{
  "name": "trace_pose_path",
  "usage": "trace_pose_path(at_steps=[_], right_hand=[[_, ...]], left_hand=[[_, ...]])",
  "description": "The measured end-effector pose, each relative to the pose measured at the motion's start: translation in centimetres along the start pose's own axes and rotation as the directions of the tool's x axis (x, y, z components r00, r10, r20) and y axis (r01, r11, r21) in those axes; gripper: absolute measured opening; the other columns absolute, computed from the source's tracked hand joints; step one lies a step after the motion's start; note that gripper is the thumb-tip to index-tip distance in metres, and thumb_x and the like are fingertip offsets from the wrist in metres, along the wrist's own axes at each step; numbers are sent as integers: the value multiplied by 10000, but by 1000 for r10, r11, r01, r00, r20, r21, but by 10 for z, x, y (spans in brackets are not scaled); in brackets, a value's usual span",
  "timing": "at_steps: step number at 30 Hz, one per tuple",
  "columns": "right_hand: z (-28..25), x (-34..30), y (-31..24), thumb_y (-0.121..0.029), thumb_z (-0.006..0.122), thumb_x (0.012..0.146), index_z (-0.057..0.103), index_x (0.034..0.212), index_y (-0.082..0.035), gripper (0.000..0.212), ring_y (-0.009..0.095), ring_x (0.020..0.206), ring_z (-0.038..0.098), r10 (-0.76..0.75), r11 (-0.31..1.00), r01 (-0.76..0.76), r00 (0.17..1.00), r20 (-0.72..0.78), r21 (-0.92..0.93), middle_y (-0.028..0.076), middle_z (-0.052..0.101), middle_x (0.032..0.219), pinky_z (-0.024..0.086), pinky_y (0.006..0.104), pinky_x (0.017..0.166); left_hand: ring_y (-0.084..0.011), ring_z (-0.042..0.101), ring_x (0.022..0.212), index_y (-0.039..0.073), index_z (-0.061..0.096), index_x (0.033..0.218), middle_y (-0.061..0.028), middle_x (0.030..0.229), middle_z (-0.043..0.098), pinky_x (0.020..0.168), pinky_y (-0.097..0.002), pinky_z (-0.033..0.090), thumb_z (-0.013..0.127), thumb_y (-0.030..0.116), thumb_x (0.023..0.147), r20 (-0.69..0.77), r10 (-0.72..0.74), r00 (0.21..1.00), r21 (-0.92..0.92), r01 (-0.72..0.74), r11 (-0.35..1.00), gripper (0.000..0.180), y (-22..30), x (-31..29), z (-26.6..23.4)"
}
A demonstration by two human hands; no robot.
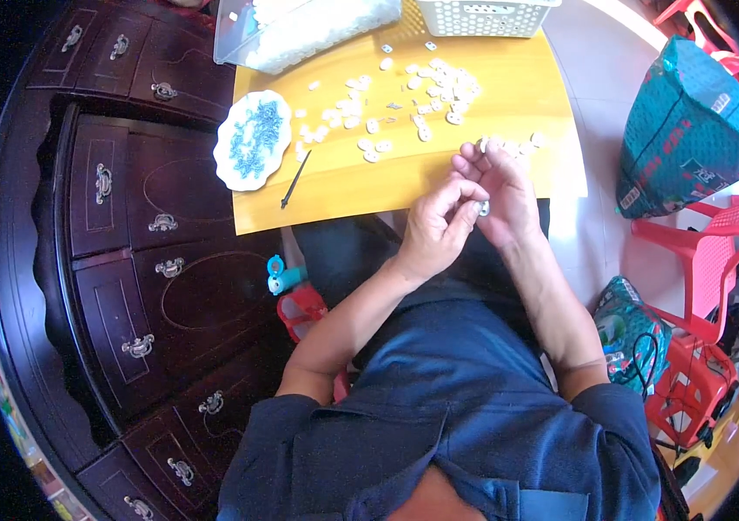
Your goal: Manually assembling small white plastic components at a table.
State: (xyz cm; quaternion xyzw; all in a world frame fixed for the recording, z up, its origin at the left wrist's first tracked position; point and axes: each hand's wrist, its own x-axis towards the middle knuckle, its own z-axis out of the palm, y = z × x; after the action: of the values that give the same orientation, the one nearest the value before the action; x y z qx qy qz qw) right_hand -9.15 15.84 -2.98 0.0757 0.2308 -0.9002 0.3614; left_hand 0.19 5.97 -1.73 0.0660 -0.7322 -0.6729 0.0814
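Two hands meet over the near edge of a yellow tabletop, a small pale piece between them.
The left hand pinches that piece between thumb and forefinger, in front of the tabletop's near edge; the right hand is just beside it, palm turned inward and fingers bent, and whether its fingertips grip something I cannot tell. Past the hands, white pieces lie scattered, thickest toward the far right. On the left, a white plate with a wavy rim carries a pile of small blue parts, and a thin black stick lies near it. A clear bin and a white basket stand at the far edge.
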Motion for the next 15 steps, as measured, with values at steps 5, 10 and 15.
trace_pose_path(at_steps=[5, 10, 15], right_hand=[[1, -1, -2, -221, 607, 963, 609, 1063, -49, 199, 209, 930, 647, 31, 999, -31, 999, -13, 19, 101, 664, 1003, 554, 334, 827], [3, -2, 3, -215, 608, 961, 608, 1059, -50, 192, 202, 907, 646, 38, 999, -39, 999, -37, -21, 100, 663, 988, 554, 326, 816], [11, -5, 5, -194, 596, 959, 597, 1060, -37, 187, 178, 871, 636, -67, 958, 27, 989, -131, -286, 96, 659, 972, 539, 310, 786]], left_hand=[[-154, 617, 737, 3, 669, 1038, -68, 865, 632, 675, -262, 503, 617, -23, 885, 74, 206, 976, 195, -217, 956, 164, 18, 7, -11], [-247, 656, 774, 11, 680, 1017, -116, 883, 654, 717, -309, 524, 655, -33, 831, 128, 362, 923, 387, -383, 839, 193, 12, 9, -19], [-100, 629, 730, -11, 658, 1044, -56, 904, 675, 669, -231, 523, 636, 16, 924, -19, 4, 1000, -35, -5, 999, 125, 6, -1, -24]])
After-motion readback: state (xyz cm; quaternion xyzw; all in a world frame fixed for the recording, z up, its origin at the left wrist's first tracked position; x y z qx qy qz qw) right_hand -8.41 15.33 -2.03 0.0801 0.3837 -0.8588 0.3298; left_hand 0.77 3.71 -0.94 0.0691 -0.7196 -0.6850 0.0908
